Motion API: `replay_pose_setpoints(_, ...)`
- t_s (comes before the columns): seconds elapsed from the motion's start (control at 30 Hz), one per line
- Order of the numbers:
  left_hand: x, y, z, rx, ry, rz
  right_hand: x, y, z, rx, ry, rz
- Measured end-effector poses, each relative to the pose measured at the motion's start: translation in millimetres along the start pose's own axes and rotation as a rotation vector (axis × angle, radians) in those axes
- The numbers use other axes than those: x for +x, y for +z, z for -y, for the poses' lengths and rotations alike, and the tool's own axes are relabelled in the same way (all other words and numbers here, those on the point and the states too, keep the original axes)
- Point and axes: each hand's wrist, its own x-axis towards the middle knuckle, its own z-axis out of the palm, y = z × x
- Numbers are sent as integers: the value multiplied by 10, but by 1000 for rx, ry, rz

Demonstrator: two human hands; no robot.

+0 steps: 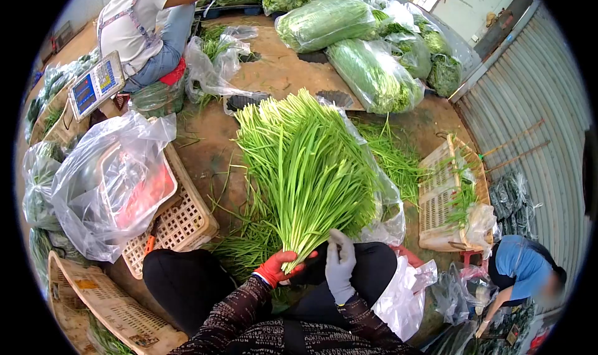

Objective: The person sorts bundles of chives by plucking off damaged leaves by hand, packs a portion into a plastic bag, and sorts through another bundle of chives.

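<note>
Clutching green bunch (302, 221) by its gathered stalk ends, red-gloved left hand (277, 269) rests between knees (180, 280); grey-gloved right hand (340, 269) sits just beside, fingers loosely bent, seemingly empty. Bunch fans out over larger heap (258, 123), clear plastic (391, 199) at heap's edge. Work looks midway: one bunch gathered, heap and loose stalks (398, 171) on floor (202, 137) apparently left ungathered. Farther off, filled clear bags (370, 74) lie, seemingly finished.

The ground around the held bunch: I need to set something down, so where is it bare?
Barest is the brown patch between the white-shirted person and the large bagged greens. A narrower, lightly littered strip runs between the bag-topped crate and the bunch. Crowded: right of the bunch, with loose stems and clear plastic.
</note>
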Motion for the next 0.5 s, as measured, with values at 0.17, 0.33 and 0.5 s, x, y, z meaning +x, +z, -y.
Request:
replay_pose_setpoints(0.17,35,-227,42,-201,28,86,-61,-6,-54,120,305,-41)
replay_pose_setpoints(0.33,9,-331,-4,-310,45,-37,-175,182,-434,313,619,-37)
replay_pose_setpoints(0.5,-27,-303,-14,-386,48,0,-179,218,-413,303,691,76)
